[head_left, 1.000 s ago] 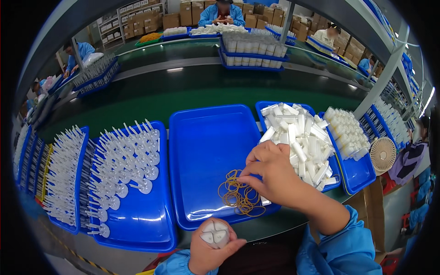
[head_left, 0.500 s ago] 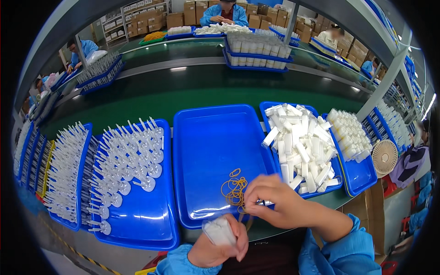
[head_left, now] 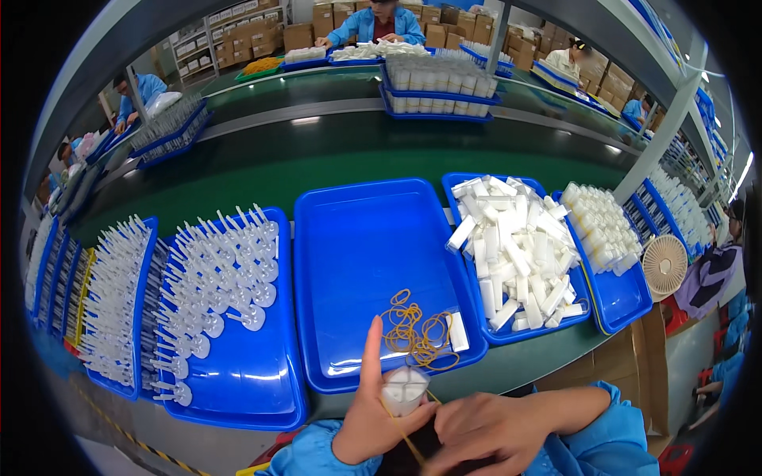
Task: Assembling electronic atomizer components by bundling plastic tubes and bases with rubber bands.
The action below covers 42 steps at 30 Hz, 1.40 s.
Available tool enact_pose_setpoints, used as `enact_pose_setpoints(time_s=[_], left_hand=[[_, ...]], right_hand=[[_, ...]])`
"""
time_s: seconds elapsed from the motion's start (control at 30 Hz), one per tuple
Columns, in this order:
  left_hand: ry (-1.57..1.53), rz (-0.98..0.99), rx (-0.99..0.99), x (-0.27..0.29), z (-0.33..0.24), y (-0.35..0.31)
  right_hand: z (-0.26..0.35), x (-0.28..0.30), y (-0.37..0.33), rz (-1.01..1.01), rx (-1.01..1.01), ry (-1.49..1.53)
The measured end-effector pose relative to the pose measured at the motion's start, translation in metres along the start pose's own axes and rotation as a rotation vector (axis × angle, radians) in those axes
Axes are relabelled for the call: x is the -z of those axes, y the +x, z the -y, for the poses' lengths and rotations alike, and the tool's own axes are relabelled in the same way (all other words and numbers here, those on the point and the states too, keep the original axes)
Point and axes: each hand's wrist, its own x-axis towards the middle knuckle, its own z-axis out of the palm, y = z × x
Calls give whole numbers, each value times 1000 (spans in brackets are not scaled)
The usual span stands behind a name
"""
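Just below the front edge of the middle blue tray (head_left: pixel 361 254), my left hand (head_left: pixel 361 424) is closed around a bundle of white blocks in clear covers (head_left: pixel 405 387), its index finger pointing up. The bundle's top faces up and looks split into several segments. A yellow rubber band (head_left: pixel 410 446) is stretched from the bundle toward my right hand (head_left: pixel 496 424), whose fingers pull it down and are partly blurred. Inside the tray's front right part lie a tangle of loose rubber bands (head_left: pixel 409 329) and a single white block (head_left: pixel 458 332).
To the right, a blue tray holds a heap of white blocks (head_left: pixel 524 254); beside it stand banded bundles (head_left: pixel 599 222) and a round fan (head_left: pixel 665 268). On the left are trays of clear stemmed parts (head_left: pixel 214 270). Beyond runs a green conveyor (head_left: pixel 262 170), with co-workers opposite.
My right hand has moved from the loose bands down to the bundle, drawing out a rubber band. My left index finger has straightened and the bundle has turned upright. The single block is uncovered.
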Motion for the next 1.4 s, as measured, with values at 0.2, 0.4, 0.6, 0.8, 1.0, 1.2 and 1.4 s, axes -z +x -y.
enact_pose_setpoints(time_s=[0.2, 0.4, 0.6, 0.8, 1.0, 1.2, 1.4], left_hand=[[-528, -114, -147, -17, 0, -9], [-447, -361, -252, -27, -13, 0], [-534, -338, -283, -18, -5, -2], [116, -401, -540, -15, 17, 0], [1037, -212, -695, 2, 27, 0], [1137, -207, -707, -12, 15, -9], [1048, 47, -684, -20, -12, -16]], right_hand=[[-26, -15, -29, -326, -92, 994], [-35, -1, -33, -60, -141, 778], [-39, -4, -21, 62, 154, 571], [-44, -3, -31, -293, -241, 981], [-27, 12, -6, -285, -360, -258], [-25, 2, -16, -384, -410, -403], [-19, 0, -35, -425, -314, -384]])
